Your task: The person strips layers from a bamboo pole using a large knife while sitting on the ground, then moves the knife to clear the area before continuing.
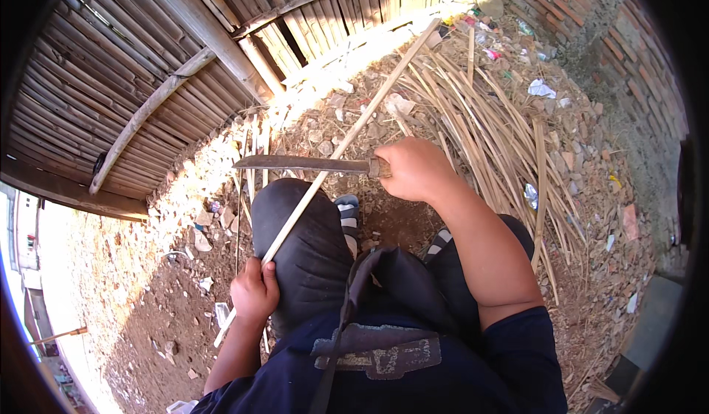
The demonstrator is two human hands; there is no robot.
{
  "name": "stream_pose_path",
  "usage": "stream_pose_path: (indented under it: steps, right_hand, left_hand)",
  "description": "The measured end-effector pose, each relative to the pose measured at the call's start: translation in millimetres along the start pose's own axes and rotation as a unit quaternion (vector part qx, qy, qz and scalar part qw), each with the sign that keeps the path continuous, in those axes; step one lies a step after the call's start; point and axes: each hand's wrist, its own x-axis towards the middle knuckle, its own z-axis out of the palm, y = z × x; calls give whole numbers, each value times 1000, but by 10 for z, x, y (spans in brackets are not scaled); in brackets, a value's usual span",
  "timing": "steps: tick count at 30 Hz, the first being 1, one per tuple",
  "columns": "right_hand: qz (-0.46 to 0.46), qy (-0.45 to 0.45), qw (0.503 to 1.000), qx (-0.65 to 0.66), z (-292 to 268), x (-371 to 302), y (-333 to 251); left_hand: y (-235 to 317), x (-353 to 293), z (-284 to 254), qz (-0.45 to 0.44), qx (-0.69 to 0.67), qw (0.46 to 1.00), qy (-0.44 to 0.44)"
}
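Note:
My left hand (255, 291) is closed around the lower part of a long pale bamboo strip (357, 128). The strip slants up and away to the right, passing over my left knee. In my right hand (415, 169) is the wooden handle of a machete (304, 163), fingers wrapped round it. Its long dark blade points left and crosses the strip above my knee. Whether the edge bites into the strip, I cannot tell. The strip's short lower end comes out below my left hand.
A pile of split bamboo strips (484, 137) lies on the ground at the right. Several more strips (255, 148) lie beyond my left knee. A bamboo wall (125, 89) rises at the far left, a brick wall (635, 81) at the right. Stones and litter cover the dirt.

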Motion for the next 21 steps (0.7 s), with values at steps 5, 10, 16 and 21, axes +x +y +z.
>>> stream_pose_path:
  steps: [5,10,16,21]
  right_hand:
    - [106,44,990,85,-44,131,433]
    - [8,37,999,9,91,1,61]
    - [78,49,992,84,98,225,559]
    - [104,73,987,100,78,143,292]
  left_hand:
    - [49,49,-9,13,5,1000,13]
    - [-21,3,15,6,15,1000,7]
    - [-26,39,3,4,10,1000,-13]
    - [4,48,-1,14,27,999,12]
